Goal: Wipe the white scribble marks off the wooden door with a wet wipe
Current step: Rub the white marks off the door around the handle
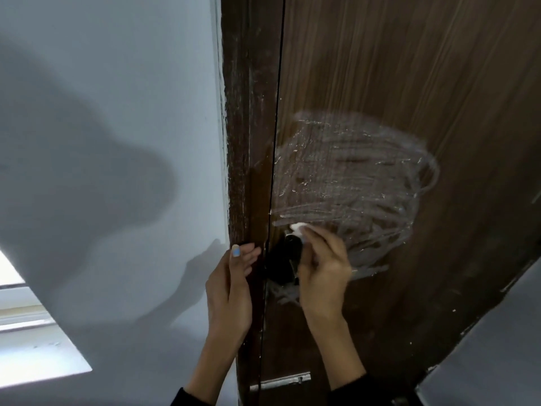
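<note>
Dark wooden door [409,68]: your right hand [322,268] pinches the wet wipe [297,227] mid-wipe, left hand [231,285] open, scribble marks [351,177] above awaiting firmer upward strokes.

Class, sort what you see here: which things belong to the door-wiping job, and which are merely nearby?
Belongs to the job: wooden door; white scribble marks; wet wipe; right hand holding it.

Merely nearby: left hand on the door frame; dark door handle; wall; window.
</note>
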`<state>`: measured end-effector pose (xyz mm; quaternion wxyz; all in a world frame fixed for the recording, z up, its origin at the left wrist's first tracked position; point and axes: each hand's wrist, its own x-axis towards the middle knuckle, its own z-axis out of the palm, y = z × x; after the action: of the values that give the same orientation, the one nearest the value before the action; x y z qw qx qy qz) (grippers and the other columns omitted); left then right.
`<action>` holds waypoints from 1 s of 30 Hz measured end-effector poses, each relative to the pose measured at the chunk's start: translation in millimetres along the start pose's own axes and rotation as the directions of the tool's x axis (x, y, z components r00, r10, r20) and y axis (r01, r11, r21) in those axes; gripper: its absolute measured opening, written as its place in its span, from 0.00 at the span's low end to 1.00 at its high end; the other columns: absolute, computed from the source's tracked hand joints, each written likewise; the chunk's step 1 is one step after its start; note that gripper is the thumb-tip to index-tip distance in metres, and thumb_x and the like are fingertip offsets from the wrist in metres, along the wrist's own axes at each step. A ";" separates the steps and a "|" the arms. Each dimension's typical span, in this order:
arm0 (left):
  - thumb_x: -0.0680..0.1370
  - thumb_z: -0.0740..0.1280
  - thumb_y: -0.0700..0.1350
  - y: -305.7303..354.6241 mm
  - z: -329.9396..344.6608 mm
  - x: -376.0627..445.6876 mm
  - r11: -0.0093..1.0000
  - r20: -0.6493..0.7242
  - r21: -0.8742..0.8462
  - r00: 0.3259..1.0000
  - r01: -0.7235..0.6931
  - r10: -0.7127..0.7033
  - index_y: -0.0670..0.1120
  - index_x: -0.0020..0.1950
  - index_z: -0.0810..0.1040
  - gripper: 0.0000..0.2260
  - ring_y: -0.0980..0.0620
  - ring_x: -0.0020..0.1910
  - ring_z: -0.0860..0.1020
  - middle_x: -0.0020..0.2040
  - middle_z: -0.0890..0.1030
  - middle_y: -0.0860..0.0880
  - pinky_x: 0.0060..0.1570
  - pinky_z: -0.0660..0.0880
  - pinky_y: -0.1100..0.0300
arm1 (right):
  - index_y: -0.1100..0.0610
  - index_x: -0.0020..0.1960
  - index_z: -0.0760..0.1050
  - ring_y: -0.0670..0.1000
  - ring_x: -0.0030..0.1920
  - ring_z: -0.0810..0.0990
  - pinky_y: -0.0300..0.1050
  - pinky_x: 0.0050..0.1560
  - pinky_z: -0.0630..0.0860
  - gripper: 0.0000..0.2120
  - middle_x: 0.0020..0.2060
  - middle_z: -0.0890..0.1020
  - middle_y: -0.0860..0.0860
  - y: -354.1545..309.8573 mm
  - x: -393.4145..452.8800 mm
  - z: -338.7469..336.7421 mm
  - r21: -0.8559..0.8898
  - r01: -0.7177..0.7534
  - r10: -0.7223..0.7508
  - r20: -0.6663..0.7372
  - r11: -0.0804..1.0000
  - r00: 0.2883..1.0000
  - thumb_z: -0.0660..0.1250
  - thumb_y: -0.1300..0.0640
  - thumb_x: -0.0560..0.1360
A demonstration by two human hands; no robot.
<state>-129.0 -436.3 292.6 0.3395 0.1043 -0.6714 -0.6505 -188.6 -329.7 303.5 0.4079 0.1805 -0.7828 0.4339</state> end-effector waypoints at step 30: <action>0.80 0.52 0.49 25.8 15.8 108.6 0.185 0.056 0.882 0.486 -0.434 0.872 0.40 0.76 0.56 0.25 0.38 0.75 0.56 0.74 0.63 0.35 0.76 0.45 0.48 | 0.64 0.50 0.80 0.51 0.52 0.78 0.41 0.56 0.75 0.14 0.50 0.80 0.57 26.1 2.5 -19.1 0.059 0.084 -0.092 0.156 0.995 0.983 0.70 0.74 0.67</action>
<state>-211.8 -483.4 352.9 0.6525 0.0877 -0.7527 0.0072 -197.5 -299.1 297.1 0.3583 0.2595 -0.7924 0.4200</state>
